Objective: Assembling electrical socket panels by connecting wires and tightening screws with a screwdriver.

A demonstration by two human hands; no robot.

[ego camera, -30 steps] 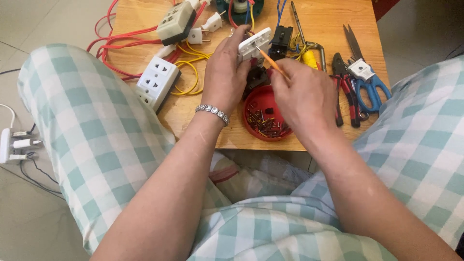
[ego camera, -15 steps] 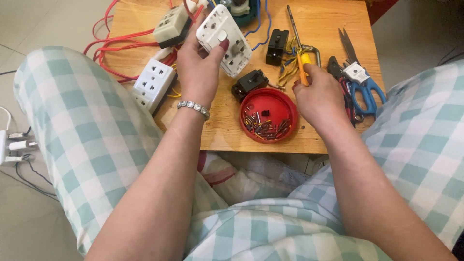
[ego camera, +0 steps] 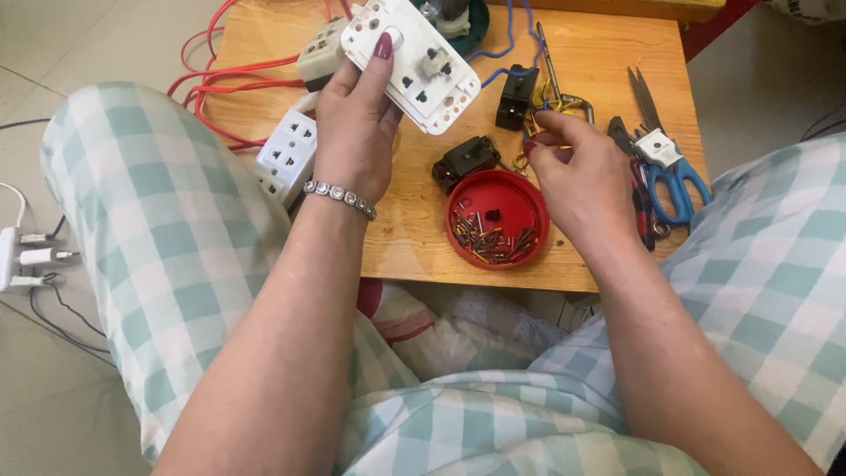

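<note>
My left hand [ego camera: 357, 123] holds a white socket plate [ego camera: 414, 62] up over the small wooden table [ego camera: 414, 238], face toward me, thumb on its upper part. My right hand [ego camera: 577, 181] rests to the right of a red lid [ego camera: 496, 219] filled with several small screws. Its fingers are pinched by a bunch of yellow wire [ego camera: 555, 101]; what they grip is too small to tell. A black switch part [ego camera: 465, 160] lies just above the red lid, another black part [ego camera: 515, 97] farther back.
A white multi-socket block [ego camera: 286, 154] and a beige socket box [ego camera: 322, 53] with red cable [ego camera: 220, 79] lie at the table's left. Blue-handled scissors [ego camera: 665, 167] and red-handled pliers [ego camera: 639, 189] lie at the right. A white power strip [ego camera: 18, 256] sits on the floor, left.
My left hand has lifted the socket plate and turned its face toward me. My right hand has put down the orange-handled tool and drawn back beside the red lid.
</note>
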